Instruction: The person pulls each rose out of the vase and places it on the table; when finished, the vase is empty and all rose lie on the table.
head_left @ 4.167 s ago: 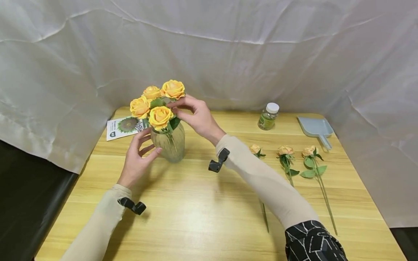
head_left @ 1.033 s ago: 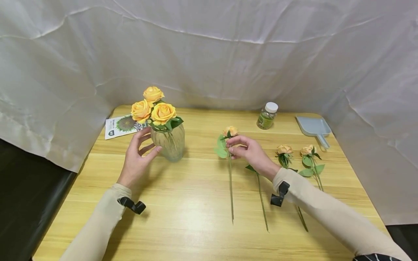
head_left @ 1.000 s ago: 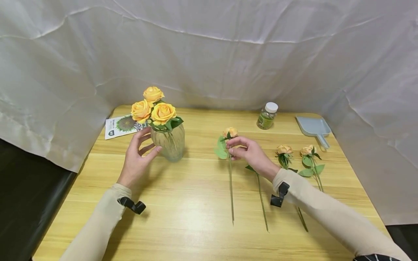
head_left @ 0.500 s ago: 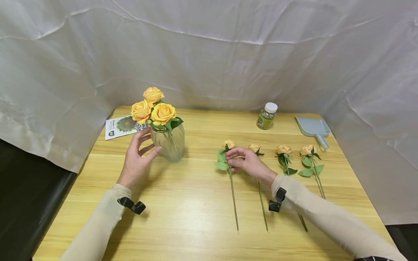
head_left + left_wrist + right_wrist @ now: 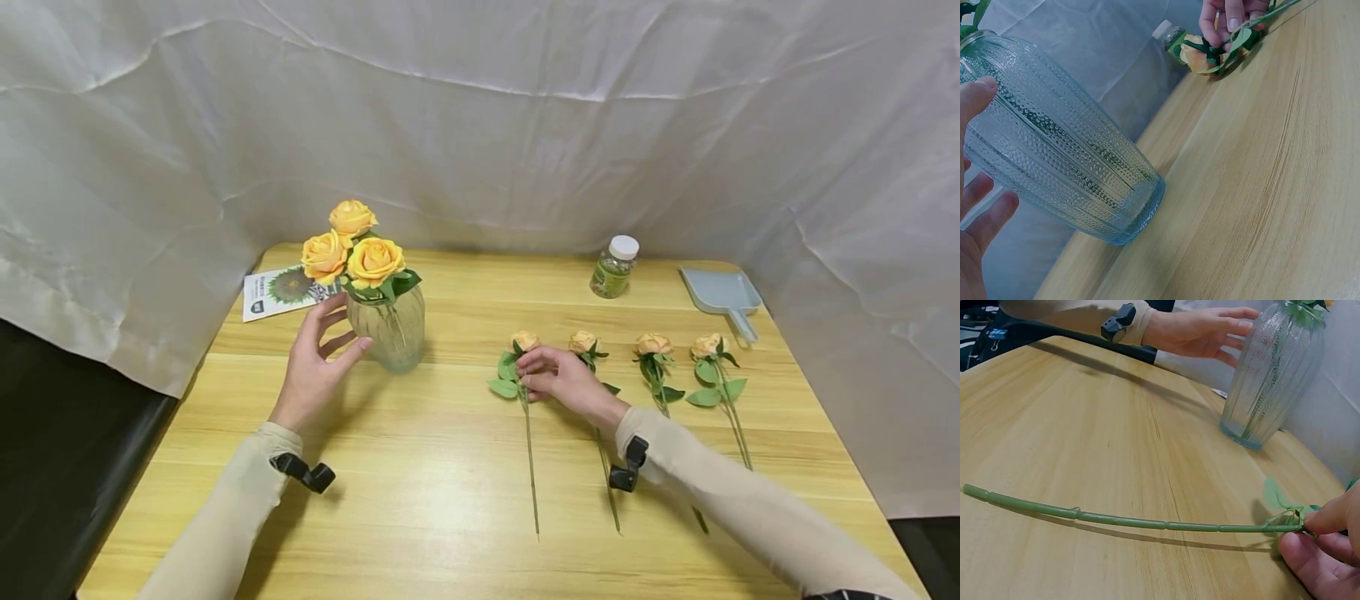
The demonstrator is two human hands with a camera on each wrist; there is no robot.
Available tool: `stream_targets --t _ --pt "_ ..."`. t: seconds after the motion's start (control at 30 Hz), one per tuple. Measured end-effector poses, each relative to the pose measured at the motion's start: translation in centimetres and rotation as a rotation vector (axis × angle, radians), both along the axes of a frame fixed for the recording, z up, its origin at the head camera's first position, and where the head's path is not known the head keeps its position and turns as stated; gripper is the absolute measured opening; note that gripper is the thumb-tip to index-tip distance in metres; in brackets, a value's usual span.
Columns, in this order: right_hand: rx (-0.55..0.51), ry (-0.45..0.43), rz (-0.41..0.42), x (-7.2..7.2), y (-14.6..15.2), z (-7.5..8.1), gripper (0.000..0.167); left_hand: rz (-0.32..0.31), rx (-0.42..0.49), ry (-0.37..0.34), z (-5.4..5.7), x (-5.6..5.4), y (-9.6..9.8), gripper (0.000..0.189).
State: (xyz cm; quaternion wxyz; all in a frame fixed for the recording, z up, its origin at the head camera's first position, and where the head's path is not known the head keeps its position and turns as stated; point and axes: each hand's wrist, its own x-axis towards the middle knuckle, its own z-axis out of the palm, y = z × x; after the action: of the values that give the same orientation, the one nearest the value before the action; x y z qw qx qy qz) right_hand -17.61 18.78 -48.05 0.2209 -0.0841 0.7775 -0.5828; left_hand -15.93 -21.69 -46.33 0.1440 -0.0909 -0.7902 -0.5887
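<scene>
A ribbed glass vase [image 5: 393,333] stands upright at the left of the table with three yellow roses [image 5: 375,262] in its mouth. My left hand [image 5: 318,358] curves round its left side, thumb toward the front. Close above the wood, my right hand [image 5: 558,379] pinches a single rose [image 5: 531,458] just below its pale orange bloom. In the right wrist view the green stem [image 5: 1122,520] stretches left from the fingertips, its shadow beside it. Three more loose roses lie to the right, one rose [image 5: 582,342] partly hidden behind my right hand, then another rose [image 5: 654,345] and a rose [image 5: 707,347].
A white-lidded jar [image 5: 615,268] stands at the back right, with a blue-grey dustpan [image 5: 722,292] beside it. Behind the vase lies a seed packet [image 5: 281,293] with a sunflower picture. Pale cloth [image 5: 480,150] hangs along the back and sides of the wooden table [image 5: 420,517].
One rose has come out of the vase in my right hand and been lowered toward the table, left of the other loose roses. My left hand has stayed at the vase.
</scene>
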Motion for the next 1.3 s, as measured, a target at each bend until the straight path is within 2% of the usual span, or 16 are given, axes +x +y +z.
stream_targets --t 0.33,0.57,0.87,1.13,1.3 --pt "0.006 0.010 0.001 0.1 0.0 -0.4 0.033 -0.001 0.006 0.006 -0.3 0.0 0.0 0.072" --pt "0.046 0.014 -0.003 0.3 0.1 0.1 0.033 0.001 0.005 0.001 -0.3 0.0 0.0 0.072" --pt "0.033 0.009 0.001 0.4 0.5 0.6 0.032 0.003 0.000 0.002 -0.3 0.0 -0.1 0.072" --pt "0.083 0.110 -0.013 -0.5 1.2 1.9 0.033 -0.002 0.005 0.002 -0.2 -0.1 -0.1 0.073" --pt "0.052 0.146 -0.028 -1.2 1.6 3.5 0.034 -0.005 0.007 0.007 -0.2 -0.1 -0.1 0.073"
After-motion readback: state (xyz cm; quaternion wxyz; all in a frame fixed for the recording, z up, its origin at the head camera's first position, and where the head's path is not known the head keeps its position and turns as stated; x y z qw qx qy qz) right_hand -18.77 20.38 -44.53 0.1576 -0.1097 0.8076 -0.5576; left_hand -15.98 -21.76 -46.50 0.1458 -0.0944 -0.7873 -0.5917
